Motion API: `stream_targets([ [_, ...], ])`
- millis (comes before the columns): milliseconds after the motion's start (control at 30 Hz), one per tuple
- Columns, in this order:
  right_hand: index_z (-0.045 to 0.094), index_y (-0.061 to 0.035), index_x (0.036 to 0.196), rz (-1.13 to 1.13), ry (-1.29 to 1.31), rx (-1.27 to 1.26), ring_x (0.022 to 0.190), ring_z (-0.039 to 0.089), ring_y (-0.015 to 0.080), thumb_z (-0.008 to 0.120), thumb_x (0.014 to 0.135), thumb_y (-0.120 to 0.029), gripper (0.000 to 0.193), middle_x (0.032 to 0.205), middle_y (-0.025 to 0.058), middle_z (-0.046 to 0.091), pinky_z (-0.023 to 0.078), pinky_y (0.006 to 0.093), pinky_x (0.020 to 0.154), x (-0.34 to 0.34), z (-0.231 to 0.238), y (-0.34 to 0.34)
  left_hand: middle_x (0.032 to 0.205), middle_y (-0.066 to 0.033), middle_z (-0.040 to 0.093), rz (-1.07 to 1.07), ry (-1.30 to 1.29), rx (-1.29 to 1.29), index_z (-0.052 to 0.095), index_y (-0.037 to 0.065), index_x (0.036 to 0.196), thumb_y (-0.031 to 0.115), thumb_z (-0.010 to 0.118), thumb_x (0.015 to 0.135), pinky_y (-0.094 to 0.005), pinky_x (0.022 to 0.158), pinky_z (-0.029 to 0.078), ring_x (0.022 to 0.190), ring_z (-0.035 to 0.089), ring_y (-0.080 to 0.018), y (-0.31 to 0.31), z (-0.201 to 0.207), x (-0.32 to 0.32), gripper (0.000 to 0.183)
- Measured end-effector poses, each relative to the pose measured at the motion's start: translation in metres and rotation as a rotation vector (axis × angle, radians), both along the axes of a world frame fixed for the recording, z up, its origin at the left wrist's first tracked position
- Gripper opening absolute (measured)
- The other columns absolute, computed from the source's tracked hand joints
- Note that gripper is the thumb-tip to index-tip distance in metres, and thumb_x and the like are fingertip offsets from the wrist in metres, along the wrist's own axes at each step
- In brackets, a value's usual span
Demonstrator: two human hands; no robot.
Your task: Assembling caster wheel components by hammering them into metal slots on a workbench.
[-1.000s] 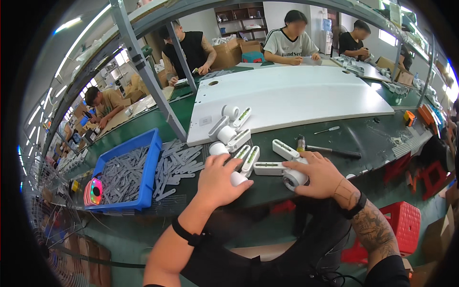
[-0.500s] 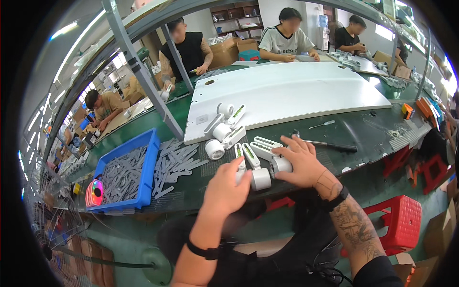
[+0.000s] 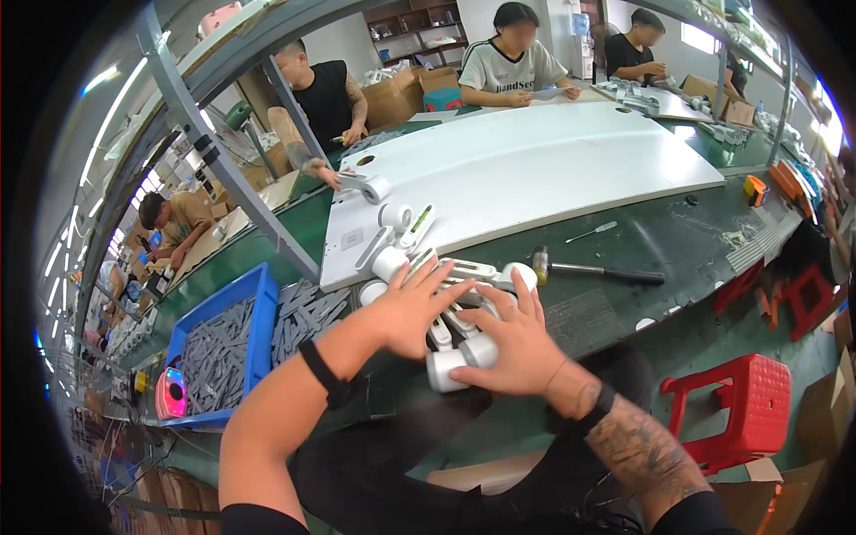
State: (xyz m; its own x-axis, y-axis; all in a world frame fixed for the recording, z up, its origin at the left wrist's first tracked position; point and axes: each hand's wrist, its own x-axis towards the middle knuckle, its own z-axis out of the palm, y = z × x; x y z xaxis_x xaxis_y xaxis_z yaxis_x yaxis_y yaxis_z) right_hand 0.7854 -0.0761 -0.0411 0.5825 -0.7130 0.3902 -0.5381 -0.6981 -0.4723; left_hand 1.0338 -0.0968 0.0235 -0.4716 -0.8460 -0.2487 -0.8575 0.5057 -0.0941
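Observation:
A cluster of white plastic devices lies on the green bench, each with a round cylindrical head and a long slotted handle. My left hand (image 3: pixel 401 312) spreads its fingers over the cluster's left side, touching the handles. On the other side, my right hand (image 3: pixel 522 348) has its fingers stretched out, with the thumb against a white cylindrical head (image 3: pixel 443 371) at the near edge. The palms hide parts of several devices. Beyond my left hand, another white device with a green strip in its handle (image 3: pixel 417 226) lies on the white panel (image 3: pixel 535 169).
A co-worker's hand reaches over the panel's left end at a white device (image 3: pixel 370 186). A blue crate (image 3: pixel 262 325) holds grey strips, with more strips (image 3: pixel 303 314) beside it. To the right lie a hammer (image 3: pixel 597 271) and screwdriver (image 3: pixel 592 233). A red stool (image 3: pixel 758 406) stands right.
My left hand has moved left and farther onto the cluster, its fingers spreading. My right hand has come nearer and slightly left. The co-worker's hand has brought a white device over the panel.

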Motion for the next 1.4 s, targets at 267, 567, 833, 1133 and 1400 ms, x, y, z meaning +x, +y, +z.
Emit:
stream_targets([
  [267,0.052,-0.0229,0.163,0.188,-0.036,0.074,0.16,0.019,0.0637,0.089,0.08,-0.061,0.099,0.173,0.0312,0.029,0.022,0.0704,0.128,-0.058,0.021,-0.038,0.166,-0.0212,0.038,0.26,0.374,-0.204,0.042,0.023,0.168,0.053,0.097,0.061,-0.0677,0.13,0.019,0.161,0.028,-0.0484,0.058,-0.027,-0.031,0.124],
  [567,0.073,-0.0306,0.143,0.06,-0.117,-0.038,0.149,0.047,0.0542,0.094,0.08,-0.036,0.067,0.164,0.0246,0.046,0.043,0.058,0.122,-0.041,0.011,-0.003,0.174,-0.0273,0.033,0.353,0.606,-0.321,0.046,0.024,0.168,0.054,0.097,0.067,-0.0598,0.124,0.038,0.158,0.034,-0.0502,0.06,-0.054,-0.06,0.117],
  [833,0.065,-0.0293,0.152,0.107,-0.026,-0.111,0.145,0.053,0.0438,0.093,0.081,-0.04,0.077,0.163,0.0198,0.051,0.043,0.0537,0.119,-0.059,-0.002,-0.02,0.17,-0.0249,0.04,0.303,0.816,-0.566,0.059,0.019,0.158,0.041,0.092,0.08,-0.0563,0.118,0.044,0.144,0.05,-0.0468,0.069,-0.089,-0.045,0.088],
  [1133,0.059,-0.014,0.154,-0.624,0.022,-0.335,0.143,0.052,0.0379,0.079,0.093,-0.029,0.066,0.151,0.0149,0.061,0.036,0.0522,0.121,-0.166,-0.014,-0.086,0.103,-0.0133,0.078,0.531,0.948,-0.849,0.08,0.006,0.103,0.014,0.079,0.093,-0.0458,0.094,0.055,0.105,0.071,-0.0367,0.093,-0.056,0.046,0.013],
  [1400,0.076,-0.0156,0.122,-0.693,0.074,-0.207,0.125,0.062,0.0311,0.079,0.092,-0.028,0.033,0.122,0.0085,0.069,0.041,0.0481,0.111,-0.197,-0.046,-0.083,0.093,-0.0166,0.079,0.742,0.533,-0.681,0.081,0.012,0.105,0.024,0.071,0.098,-0.0551,0.077,0.059,0.089,0.075,-0.042,0.088,-0.087,0.104,0.017],
])
